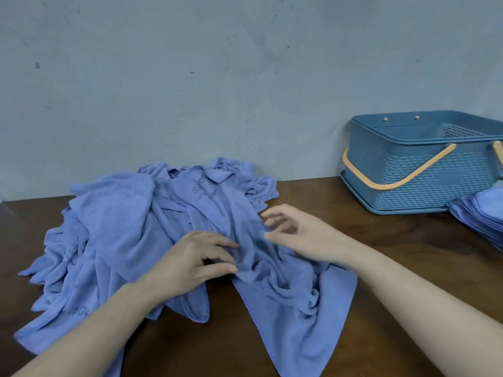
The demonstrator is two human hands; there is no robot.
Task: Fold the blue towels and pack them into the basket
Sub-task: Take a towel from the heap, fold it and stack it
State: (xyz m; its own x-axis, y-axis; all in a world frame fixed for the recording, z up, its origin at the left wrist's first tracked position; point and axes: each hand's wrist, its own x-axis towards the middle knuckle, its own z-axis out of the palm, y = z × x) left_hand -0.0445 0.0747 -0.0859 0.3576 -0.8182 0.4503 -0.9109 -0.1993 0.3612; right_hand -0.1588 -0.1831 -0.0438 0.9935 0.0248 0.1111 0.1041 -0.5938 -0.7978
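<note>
A heap of crumpled blue towels [117, 229] lies on the dark wooden table [394, 268], left of centre. One towel [288, 317] trails from the heap toward the table's front edge. My left hand [190, 262] pinches a fold of this towel between thumb and fingers. My right hand [296, 232] hovers just right of the same fold, fingers spread and relaxed, holding nothing. The blue plastic basket [408, 175] with tan handles stands at the back right against the wall; its inside looks empty. A stack of folded blue towels [481, 216] sits at the right edge, just in front of the basket.
A grey wall [217, 77] runs directly behind the table. Bare wood shows between the heap and the basket and along the front edge on the right.
</note>
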